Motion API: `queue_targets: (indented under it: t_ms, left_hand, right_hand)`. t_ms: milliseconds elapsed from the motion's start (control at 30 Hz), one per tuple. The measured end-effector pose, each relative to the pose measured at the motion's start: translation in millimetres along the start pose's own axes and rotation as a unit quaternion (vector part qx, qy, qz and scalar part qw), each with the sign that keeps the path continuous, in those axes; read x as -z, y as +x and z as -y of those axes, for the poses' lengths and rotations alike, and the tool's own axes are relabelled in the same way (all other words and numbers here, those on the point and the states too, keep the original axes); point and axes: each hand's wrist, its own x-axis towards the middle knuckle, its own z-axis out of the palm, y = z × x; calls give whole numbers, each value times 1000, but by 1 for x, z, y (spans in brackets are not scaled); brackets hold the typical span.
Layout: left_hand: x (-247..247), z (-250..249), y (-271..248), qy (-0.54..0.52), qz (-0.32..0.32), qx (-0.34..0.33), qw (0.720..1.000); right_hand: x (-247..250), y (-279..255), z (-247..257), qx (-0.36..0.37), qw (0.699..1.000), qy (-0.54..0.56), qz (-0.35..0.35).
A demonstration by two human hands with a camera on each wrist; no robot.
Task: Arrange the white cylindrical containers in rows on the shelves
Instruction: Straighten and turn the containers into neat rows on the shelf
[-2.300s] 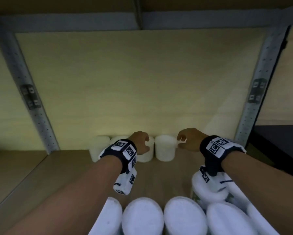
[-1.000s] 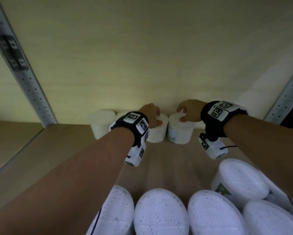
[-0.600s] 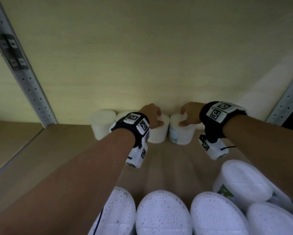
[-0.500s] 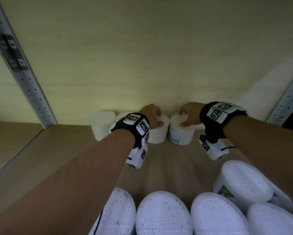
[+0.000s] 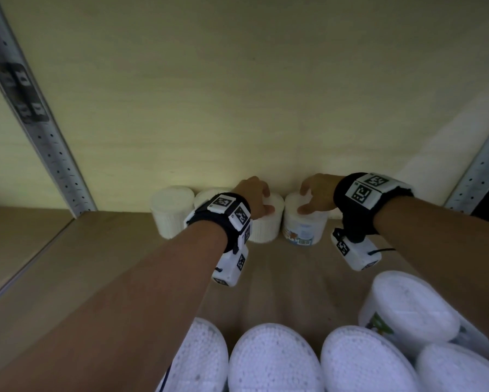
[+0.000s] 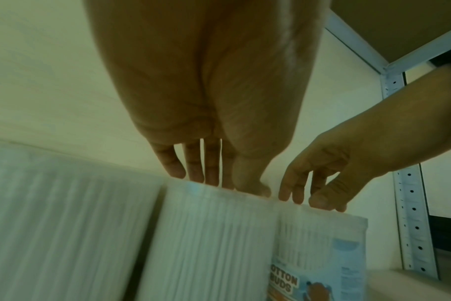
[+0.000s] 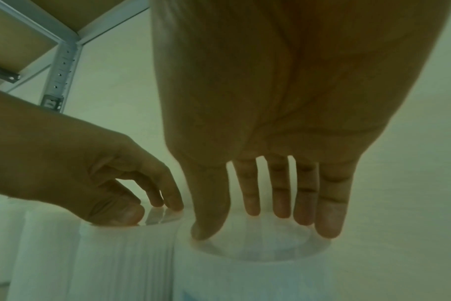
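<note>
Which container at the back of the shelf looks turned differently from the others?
The container under the right hand: labelled container shows its blue printed label forward, while its neighbour under the left hand shows only plain white.

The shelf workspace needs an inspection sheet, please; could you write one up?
Surface: wooden shelf board, dimly lit.
Job's things: back-row containers upright against the back panel; front-row containers nearest the camera.
Clutter: nothing seen.
Grippers: left hand fingertips rest on a plain container; right hand fingertips rest on the labelled container.
Cables: short black lead at the right wrist camera.
Surroundings: perforated metal uprights.
</note>
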Motion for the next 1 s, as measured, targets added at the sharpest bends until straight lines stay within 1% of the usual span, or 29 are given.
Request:
queue_targets:
  t_ms: [167, 367, 433, 500, 567, 633, 733, 900, 1000]
  left_hand:
    - [-1, 0, 0, -2, -5, -1, 1000]
    - [-2, 0, 0, -7, -3, 2, 1000]
    - [-2, 0, 0, -7, -4, 2, 1000]
    - [-3, 0, 0, -5, -4, 1, 1000]
    - [-2, 0, 0, -5, -4, 1, 1000]
    - [-3, 0, 0, -9, -5, 1, 1000]
    - [-3, 0, -1, -9, -8, 0, 1000]
    - [-3, 0, 0, -7, -7, 0, 1000]
    - [-3, 0, 0, -8, -4, 2, 1000]
  right_hand:
    - [0, -1, 1, 6, 1000, -11, 4]
    - [6, -7, -1, 40, 999, -11, 26]
    - [8, -7, 0, 46, 999, -10, 23]
    - [9, -6, 1, 41, 999, -11, 7]
    - [8, -5, 3, 20, 1000, -10, -6]
    - [6, -2, 3, -4, 1000, -14, -4]
    - [0, 1, 4, -21, 1000, -22, 10]
    - [0, 1, 5, -15, 999, -31, 8]
    - [3, -2, 2, 3, 999, -31, 14]
